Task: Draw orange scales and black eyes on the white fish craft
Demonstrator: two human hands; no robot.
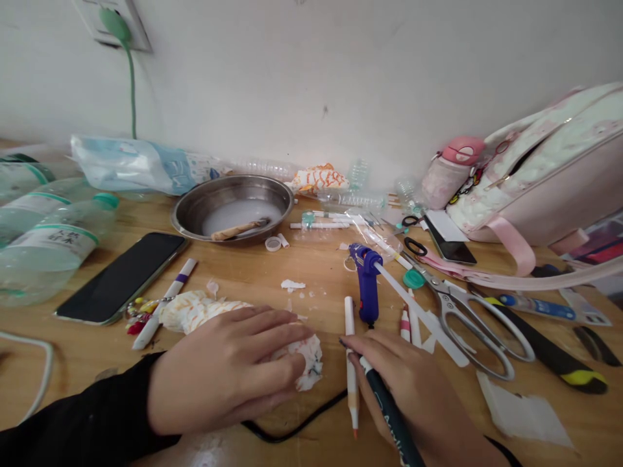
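Note:
My left hand (238, 370) lies over a white, crumpled paper form (199, 311) with orange lines, its fingers curled round it against the table. The form's middle is hidden under my palm; dark marks show on its right end. In my right hand (409, 383) is a dark acrylic marker (389, 402), held like a pen, its tip end hidden by my fingers. Just left of that hand lies a white marker with an orange tip (351, 363). Behind it is a blue glue gun (367, 285) with a long glue stick in it.
A metal bowl (182, 220) of cloudy liquid holds a wooden-handled brush. Phone (121, 275), purple-banded marker (165, 301) and plastic bottles (53, 250) are at left. Large scissors (467, 318), a black-and-yellow cutter (549, 350) and a backpack (549, 175) stand right. An orange-patterned paper form (320, 179) lies behind.

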